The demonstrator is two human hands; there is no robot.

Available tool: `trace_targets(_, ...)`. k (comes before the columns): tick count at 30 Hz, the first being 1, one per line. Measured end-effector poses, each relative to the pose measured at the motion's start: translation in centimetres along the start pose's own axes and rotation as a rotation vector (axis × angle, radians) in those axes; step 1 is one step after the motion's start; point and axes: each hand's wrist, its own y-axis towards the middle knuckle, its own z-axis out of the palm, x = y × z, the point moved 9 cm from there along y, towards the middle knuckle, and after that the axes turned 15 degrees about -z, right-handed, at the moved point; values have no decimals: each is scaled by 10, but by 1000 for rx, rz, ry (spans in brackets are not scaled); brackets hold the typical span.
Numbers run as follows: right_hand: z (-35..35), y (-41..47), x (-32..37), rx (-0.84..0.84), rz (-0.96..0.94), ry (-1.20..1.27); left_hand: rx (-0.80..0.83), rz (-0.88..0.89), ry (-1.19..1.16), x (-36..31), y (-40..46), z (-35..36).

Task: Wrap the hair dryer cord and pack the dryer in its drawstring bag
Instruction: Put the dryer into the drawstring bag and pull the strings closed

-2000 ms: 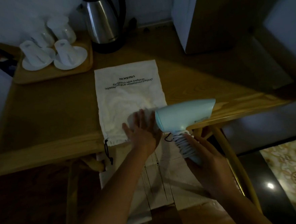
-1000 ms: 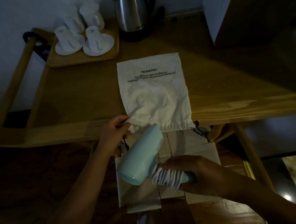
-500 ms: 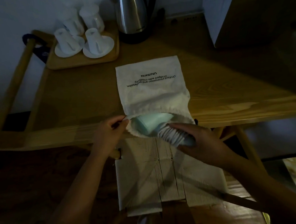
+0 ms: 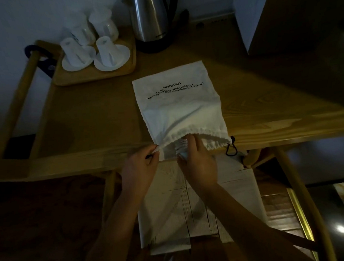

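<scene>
From the head view, one white drawstring bag (image 4: 177, 109) lies flat on the wooden bench (image 4: 95, 119), its gathered mouth at the near edge. One hair dryer (image 4: 181, 149) sits almost wholly inside that mouth, only its cord-wrapped handle showing. The left hand (image 4: 138, 167) pinches the mouth's left rim; the right hand (image 4: 198, 165) curls around the handle. At the bench's far left corner a tray (image 4: 94, 75) carries four white cups, one kettle (image 4: 152, 17) beside it.
</scene>
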Motion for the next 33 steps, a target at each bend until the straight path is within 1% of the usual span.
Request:
trace_targets(2,5,-6,0,73,-72,42,5,-1,24,4,-1,3)
trace_targets(5,7,-28,-7,283,-176,154,-16,-6,7,8,-2,2)
trace_targets(7,6,-45,-15,443,-262,141,-22,-1,-1,7,-4,1)
trace_targets(9,6,-53,-20,517,-366,97,-19,2,-20,6,-5,0)
trace_targets(11,5,-49,-23,488,-390,122,-25,18,1,4,-6,1)
trace_targets(14,1,-37,-21,383,-337,102,-50,86,86,2,-7,1)
trace_targets(17,-16,-17,-15,98,-183,10,-59,179,190,2,-12,0)
trace_targets(18,-20,-10,-13,20,-110,4,-63,173,217,4,-14,-1)
trace_targets(19,-20,-5,-12,-19,-52,16,-69,154,235,7,-15,-3)
trace_targets(20,-17,1,-10,-14,-24,38,-70,133,245,9,-15,-3)
trace_targets(22,-4,6,-9,81,-22,84,-23,104,284,14,-13,1)
trace_targets(23,0,5,-12,128,-23,117,7,109,339,14,-11,7)
trace_targets(24,-2,2,-17,139,-11,141,32,114,398,14,-9,13)
trace_targets(25,-9,-2,-26,97,17,141,47,118,445,14,-5,18)
trace_targets(26,-22,-6,-36,16,52,114,55,131,476,12,-2,24)
trace_targets(28,-45,-15,-54,-128,98,5,31,220,505,3,1,32)
trace_targets(29,-48,-16,-61,-139,101,-57,4,279,513,-2,1,35)
trace_targets(30,-45,-16,-68,-87,96,-105,-26,328,515,-6,1,36)
trace_targets(32,-25,-13,-74,101,58,-175,-67,386,512,-11,3,36)
trace_targets(33,-16,-13,-75,167,31,-204,-84,404,515,-11,3,36)
